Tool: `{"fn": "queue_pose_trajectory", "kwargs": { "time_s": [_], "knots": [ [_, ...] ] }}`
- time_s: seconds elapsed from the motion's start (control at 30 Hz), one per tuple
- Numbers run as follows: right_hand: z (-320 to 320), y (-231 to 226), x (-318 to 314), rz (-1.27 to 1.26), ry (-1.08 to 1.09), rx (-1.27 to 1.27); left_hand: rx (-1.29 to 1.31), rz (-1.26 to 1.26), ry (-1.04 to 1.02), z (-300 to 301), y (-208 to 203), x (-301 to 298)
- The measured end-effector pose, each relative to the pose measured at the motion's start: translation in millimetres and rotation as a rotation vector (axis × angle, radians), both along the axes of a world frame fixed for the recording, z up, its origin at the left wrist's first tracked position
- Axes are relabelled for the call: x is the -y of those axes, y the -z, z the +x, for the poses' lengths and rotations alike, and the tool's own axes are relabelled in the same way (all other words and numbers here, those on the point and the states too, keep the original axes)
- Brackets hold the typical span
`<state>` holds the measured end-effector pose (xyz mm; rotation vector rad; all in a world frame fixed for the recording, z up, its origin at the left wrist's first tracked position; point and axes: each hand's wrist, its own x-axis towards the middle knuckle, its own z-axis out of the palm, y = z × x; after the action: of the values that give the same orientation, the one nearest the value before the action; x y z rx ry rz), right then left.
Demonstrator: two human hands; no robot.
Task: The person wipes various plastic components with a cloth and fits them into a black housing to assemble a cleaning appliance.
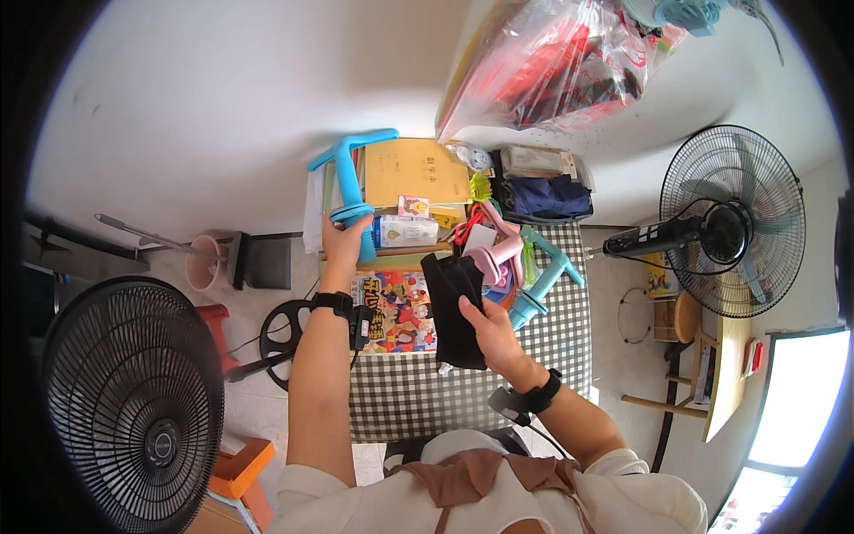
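Note:
My left hand (342,246) is closed round the lower part of a bright blue plastic stand (349,173), just under its round collar. The stand is upright, with a curved crossbar at its top and a ribbed end below my fingers. In my right hand (496,338) is a soft black cloth pouch (454,311), pinched near its lower right side, above the table. Behind the pouch lie a pink plastic stand (507,242) and a teal one (541,283) of similar shape. The pouch partly hides the pink one.
A checked tablecloth (400,392) covers the table, with a colourful picture book (396,311), a yellow-brown book (414,173), a white packet (407,231) and a black bin of cloths (544,191). Black fans stand left (133,400) and right (734,222). Plastic bags (569,71) hang above.

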<state>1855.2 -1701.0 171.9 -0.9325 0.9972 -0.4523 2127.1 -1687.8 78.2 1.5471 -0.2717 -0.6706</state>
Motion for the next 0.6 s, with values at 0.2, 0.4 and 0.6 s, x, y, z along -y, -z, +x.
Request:
{"fn": "queue_pose_trajectory", "kwargs": {
  "time_s": [0.2,0.4,0.6],
  "knots": [
    [-3,-5,-8,-0.198,0.023,0.028,0.100,-0.119,-0.188,-26,-75,-46],
    [0,-33,-20,-0.199,0.064,0.281,0.054,-0.130,-0.185,-130,-95,-117],
    [7,-12,-78,-0.394,-0.492,0.359,0.395,0.077,-0.208,-231,-72,-189]
  ]
}}
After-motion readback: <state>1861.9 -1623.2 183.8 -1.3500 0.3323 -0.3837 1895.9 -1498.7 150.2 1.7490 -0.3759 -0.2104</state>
